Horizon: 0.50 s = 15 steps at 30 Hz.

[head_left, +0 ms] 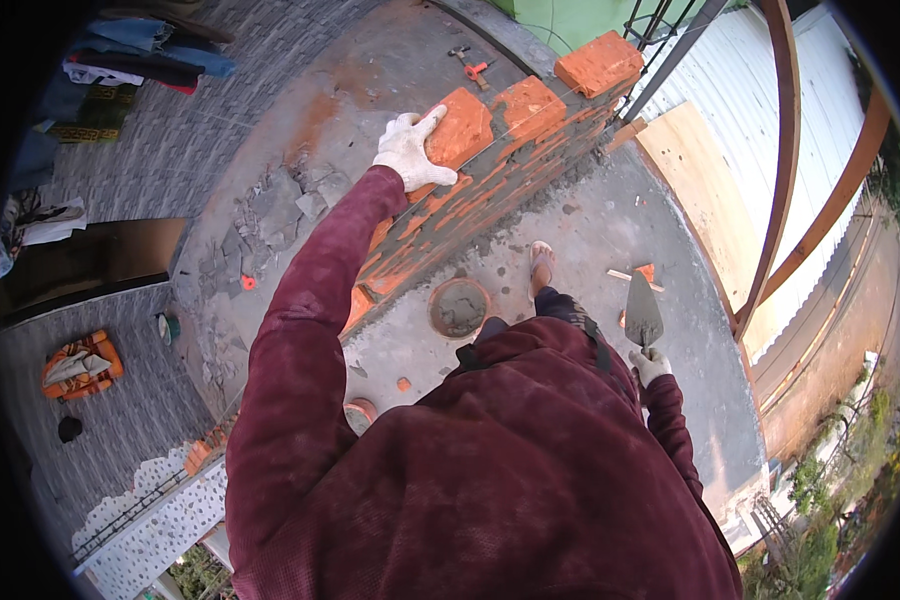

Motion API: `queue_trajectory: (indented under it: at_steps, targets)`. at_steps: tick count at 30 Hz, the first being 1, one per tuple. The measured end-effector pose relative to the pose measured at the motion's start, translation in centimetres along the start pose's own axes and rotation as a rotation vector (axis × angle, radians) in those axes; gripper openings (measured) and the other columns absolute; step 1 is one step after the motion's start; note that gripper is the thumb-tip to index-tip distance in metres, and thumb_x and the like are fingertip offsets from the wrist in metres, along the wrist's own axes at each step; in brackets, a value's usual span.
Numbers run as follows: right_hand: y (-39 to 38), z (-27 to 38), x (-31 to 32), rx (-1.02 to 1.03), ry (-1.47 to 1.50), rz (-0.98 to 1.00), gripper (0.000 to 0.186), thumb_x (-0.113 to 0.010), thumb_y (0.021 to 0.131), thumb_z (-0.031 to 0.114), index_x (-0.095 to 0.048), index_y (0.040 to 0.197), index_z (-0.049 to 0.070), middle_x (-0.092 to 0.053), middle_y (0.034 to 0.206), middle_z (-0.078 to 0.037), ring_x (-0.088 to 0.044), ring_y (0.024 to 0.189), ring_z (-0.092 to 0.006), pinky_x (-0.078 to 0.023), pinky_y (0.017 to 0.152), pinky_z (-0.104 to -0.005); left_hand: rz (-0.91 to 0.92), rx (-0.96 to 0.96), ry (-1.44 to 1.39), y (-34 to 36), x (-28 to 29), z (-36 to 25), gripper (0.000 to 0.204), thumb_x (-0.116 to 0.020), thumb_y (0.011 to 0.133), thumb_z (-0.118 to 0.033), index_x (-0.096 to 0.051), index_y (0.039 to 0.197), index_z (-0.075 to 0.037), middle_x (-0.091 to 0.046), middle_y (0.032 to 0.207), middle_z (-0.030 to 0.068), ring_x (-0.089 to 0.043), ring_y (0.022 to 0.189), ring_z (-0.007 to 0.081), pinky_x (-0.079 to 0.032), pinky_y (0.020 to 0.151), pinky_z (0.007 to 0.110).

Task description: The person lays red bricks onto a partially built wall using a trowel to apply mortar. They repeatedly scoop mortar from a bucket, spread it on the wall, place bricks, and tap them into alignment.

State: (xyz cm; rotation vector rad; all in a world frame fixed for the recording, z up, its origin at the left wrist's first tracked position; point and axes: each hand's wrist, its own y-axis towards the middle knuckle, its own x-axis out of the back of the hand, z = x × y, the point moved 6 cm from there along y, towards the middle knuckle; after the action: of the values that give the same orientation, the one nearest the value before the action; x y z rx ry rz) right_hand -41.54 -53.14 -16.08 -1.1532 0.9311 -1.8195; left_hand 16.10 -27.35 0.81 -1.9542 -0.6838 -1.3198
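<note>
Maroon sweatshirt fills the bottom of the frame, both sleeves running up from it. Left hand (411,150), in a white work glove, sits at upper centre with the fingers spread flat over the near end of an orange clay brick (460,126) — palm down on its top, thumb hooked round the side. That brick is the top one on a low brick wall with grey mortar joints (470,205), its long axis running along the wall toward the upper right, where two more orange bricks (530,105) sit apart on the same course. Left hand is clearly the nearer one.

Right hand (650,366), also gloved, is way off at centre right, fingers closed round the handle of a pointed steel trowel (642,312), blade pointing up-frame. Between them on the concrete slab (610,215) — a round pan of grey mortar (459,307) by the wall's foot and a sandalled foot (541,265).
</note>
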Motion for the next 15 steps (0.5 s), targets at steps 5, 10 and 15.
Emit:
queue_trajectory:
  at_steps: [5, 10, 15]
  targets:
    - [0.4, 1.3, -0.4, -0.011, -0.069, 0.010, 0.030, -0.070, 0.092, 0.030, -0.061, 0.102, 0.003, -0.062, 0.074, -0.006, -0.060, 0.049, -0.0161, -0.053, 0.043, -0.0341, -0.054, -0.046, 0.034, -0.1, -0.8, 0.1, 0.122, -0.090, 0.054, -0.051, -0.038, 0.161, -0.026, -0.044, 0.148, 0.0215, -0.042, 0.135, 0.0412, -0.038, 0.115, 0.049]
    - [-0.8, 3.7, -1.4, 0.028, -0.097, 0.030, 0.030, -0.070, 0.092, 0.030, -0.061, 0.100, 0.003, -0.062, 0.073, -0.006, -0.060, 0.048, -0.0156, -0.052, 0.043, -0.0340, -0.055, -0.042, 0.068, -0.5, -0.7, -0.7, 0.118, -0.087, 0.056, -0.054, -0.040, 0.160, -0.025, -0.045, 0.147, 0.0222, -0.043, 0.135, 0.0412, -0.039, 0.114, 0.050]
    - [-0.7, 7.0, -3.0, 0.114, -0.081, 0.097, 0.029, -0.069, 0.094, 0.027, -0.059, 0.097, 0.001, -0.061, 0.072, -0.006, -0.059, 0.048, -0.0149, -0.052, 0.042, -0.0336, -0.099, -0.033, 0.091, -0.4, -1.4, -0.3, 0.120, -0.087, 0.057, -0.059, -0.038, 0.161, -0.025, -0.044, 0.147, 0.0221, -0.043, 0.134, 0.0409, -0.039, 0.113, 0.050]
